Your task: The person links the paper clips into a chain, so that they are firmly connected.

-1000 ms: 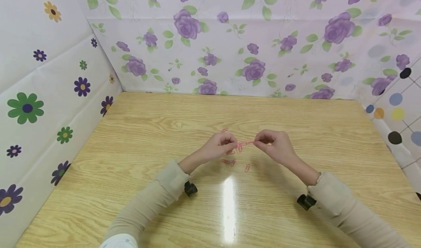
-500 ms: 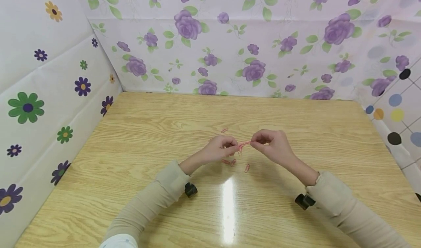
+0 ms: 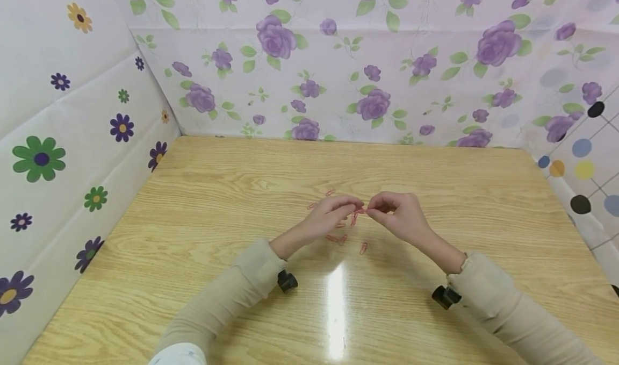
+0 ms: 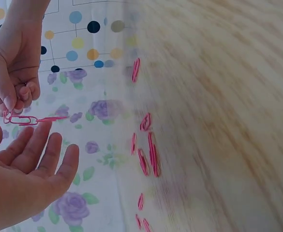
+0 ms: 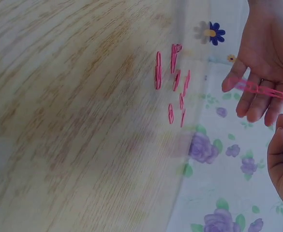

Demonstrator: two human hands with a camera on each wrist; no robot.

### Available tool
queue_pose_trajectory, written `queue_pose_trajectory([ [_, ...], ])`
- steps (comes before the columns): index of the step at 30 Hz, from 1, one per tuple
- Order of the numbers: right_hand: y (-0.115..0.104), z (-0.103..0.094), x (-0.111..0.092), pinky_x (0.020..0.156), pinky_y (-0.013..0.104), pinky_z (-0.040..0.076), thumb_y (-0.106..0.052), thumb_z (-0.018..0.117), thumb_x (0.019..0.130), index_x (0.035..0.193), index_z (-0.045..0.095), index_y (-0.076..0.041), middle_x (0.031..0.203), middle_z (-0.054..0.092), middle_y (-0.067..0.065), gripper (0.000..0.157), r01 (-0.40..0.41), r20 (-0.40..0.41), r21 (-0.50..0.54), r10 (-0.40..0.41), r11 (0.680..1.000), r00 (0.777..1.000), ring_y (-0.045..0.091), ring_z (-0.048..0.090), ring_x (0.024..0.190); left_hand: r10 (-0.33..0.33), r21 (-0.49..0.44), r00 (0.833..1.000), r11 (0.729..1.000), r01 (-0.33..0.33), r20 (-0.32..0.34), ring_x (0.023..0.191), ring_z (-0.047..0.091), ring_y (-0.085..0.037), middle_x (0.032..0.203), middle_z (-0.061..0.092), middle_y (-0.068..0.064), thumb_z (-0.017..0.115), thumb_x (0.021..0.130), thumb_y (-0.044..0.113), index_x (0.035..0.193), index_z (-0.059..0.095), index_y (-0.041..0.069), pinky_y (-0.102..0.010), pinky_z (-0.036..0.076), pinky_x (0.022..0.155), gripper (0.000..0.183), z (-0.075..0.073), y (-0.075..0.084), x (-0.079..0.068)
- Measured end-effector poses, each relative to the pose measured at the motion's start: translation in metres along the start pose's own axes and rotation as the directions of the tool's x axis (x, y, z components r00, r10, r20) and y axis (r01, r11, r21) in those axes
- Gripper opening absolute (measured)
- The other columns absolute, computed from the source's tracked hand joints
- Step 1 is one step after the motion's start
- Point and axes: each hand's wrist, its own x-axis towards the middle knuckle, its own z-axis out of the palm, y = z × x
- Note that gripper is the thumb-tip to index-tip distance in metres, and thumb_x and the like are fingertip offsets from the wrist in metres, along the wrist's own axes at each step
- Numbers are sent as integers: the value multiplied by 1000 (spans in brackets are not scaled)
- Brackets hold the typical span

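Note:
Between thumb and fingertips my right hand pinches one end of a short chain of linked pink paper clips. The chain extends from that pinch toward my left hand. In the left wrist view, the left fingers are loosely spread, with the chain passing by their tips. From the right wrist view, the left palm faces the chain, and its fingers do not curl round it. Whether the chain touches the left fingers, I cannot tell. Below the hands, several loose pink paper clips lie scattered on the table.
The wooden table carries a bright light reflection near the front. Flower-patterned cloth stands along the back, with more patterned cloth at the left. One loose paper clip lies nearest the front.
My left hand has loosened its pinch on the chain, straightened its fingers and moved right, closer to the right hand. The right hand has shifted slightly left, still pinching the chain.

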Motion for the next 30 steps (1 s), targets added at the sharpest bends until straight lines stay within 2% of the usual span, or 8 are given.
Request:
queue_pose_trajectory([
  [4,1,1,0,51,25,47,4,71,74,74,67,-4,69,65,3,9,7,-9,-15,-7,1000,1000,9,58,58,4,-101,1000,995,-3,5,101,56,-28,101,61,-23,38,98,11,119,52,-7,-47,40,90,31,3,2,1],
  [7,2,2,-1,51,24,46,4,71,74,75,67,-4,69,65,2,9,15,-9,-30,-15,999,1000,9,57,58,-12,-128,1000,992,10,-16,89,57,-23,89,60,-21,40,97,10,115,54,-8,-43,44,85,29,5,2,2],
  [9,2,2,-1,51,25,47,4,70,75,75,67,-5,69,65,2,10,19,-7,-31,-19,999,1000,9,57,57,-16,-136,1000,991,12,-27,82,56,-17,82,59,-16,42,96,10,112,55,-8,-37,46,80,27,5,1,1],
  [14,5,2,-2,51,25,46,3,70,75,76,67,-6,69,64,1,10,19,-7,-32,-19,999,1000,10,57,57,-9,-123,999,992,4,-42,69,52,-11,72,54,-4,47,95,9,101,58,-7,-26,49,68,20,7,-2,2],
  [17,5,2,-3,51,24,46,3,70,75,76,67,-6,69,65,2,10,14,-7,-35,-14,999,1000,9,57,58,-3,-94,999,996,-1,-41,63,50,-12,69,51,-3,48,94,9,96,59,-6,-27,48,63,19,6,-4,2],
  [23,7,2,-4,52,23,45,4,69,76,76,67,-7,71,65,0,11,17,0,-39,-17,999,1000,9,58,60,9,-55,1000,998,-10,-17,54,40,-12,61,45,-2,49,94,10,96,61,-7,-23,37,53,21,4,-5,2],
  [26,7,2,-5,52,23,46,4,69,76,76,67,-6,72,65,1,10,16,6,-38,-15,999,1000,9,58,60,13,-20,1000,1000,-13,-19,54,39,-10,65,47,0,50,94,8,97,61,-8,-22,34,52,20,3,-1,1],
  [30,8,2,-5,53,23,46,4,69,76,77,67,-4,72,65,2,8,0,18,-22,0,1000,1000,9,58,61,17,32,1000,999,-16,-24,58,41,-8,71,50,1,50,93,7,95,61,-9,-20,35,54,19,2,14,-6],
])
